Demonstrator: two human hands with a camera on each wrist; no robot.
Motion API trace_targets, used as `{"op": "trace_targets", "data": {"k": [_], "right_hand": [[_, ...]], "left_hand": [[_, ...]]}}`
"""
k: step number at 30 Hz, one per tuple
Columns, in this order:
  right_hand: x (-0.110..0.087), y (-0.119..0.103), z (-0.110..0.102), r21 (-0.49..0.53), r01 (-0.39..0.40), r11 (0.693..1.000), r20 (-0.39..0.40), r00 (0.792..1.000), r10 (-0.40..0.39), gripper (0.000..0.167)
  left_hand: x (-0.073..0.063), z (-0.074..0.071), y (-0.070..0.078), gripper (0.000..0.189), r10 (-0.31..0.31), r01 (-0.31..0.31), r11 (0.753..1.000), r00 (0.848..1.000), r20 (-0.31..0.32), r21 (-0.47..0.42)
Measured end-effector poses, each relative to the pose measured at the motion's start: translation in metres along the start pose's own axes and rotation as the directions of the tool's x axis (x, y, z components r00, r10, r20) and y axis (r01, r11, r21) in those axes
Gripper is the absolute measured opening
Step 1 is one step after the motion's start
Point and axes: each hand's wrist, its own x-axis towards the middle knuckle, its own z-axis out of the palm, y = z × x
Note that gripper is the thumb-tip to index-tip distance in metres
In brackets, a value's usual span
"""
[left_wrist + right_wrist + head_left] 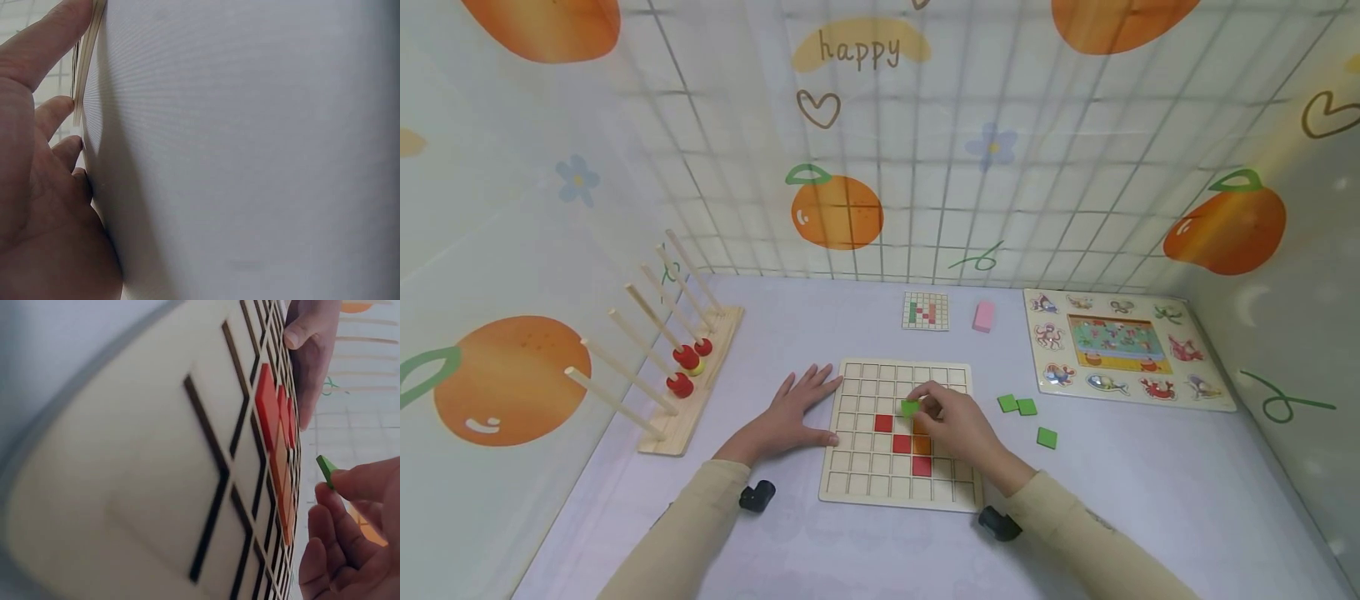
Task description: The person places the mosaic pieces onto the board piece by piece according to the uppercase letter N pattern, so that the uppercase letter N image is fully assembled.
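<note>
Right hand [958, 425]: pinching green tile [910, 408] above gridded board [859, 462].
Fit: should be squaring tile to board before releasing.
Left hand [786, 421]: resting fingers spread, likely steadying board edge.

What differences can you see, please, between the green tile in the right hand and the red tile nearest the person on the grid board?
The green tile is pinched by the right hand, while the red tile is untouched. The green tile is raised above the wooden grid board; the red tile lies flat in one of its squares. Both are thin, single-coloured tiles.
</note>
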Motion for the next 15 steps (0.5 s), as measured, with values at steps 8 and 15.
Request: {"op": "trace_targets", "data": {"k": [8, 15], "right_hand": [[0.005, -0.006, 0.011, -0.009, 0.007, 1.0, 0.045, 0.999, -0.006, 0.022], [0.012, -0.012, 0.018, -0.037, 0.037, 0.999, 0.061, 0.998, -0.035, 0.021]], "left_hand": [[0.0, 0.0, 0.001, 0.105, 0.006, -0.006, 1.0, 1.0, 0.004, 0.008], [0.0, 0.0, 0.0, 0.104, 0.01, -0.01, 1.0, 1.0, 0.002, 0.011]]}}
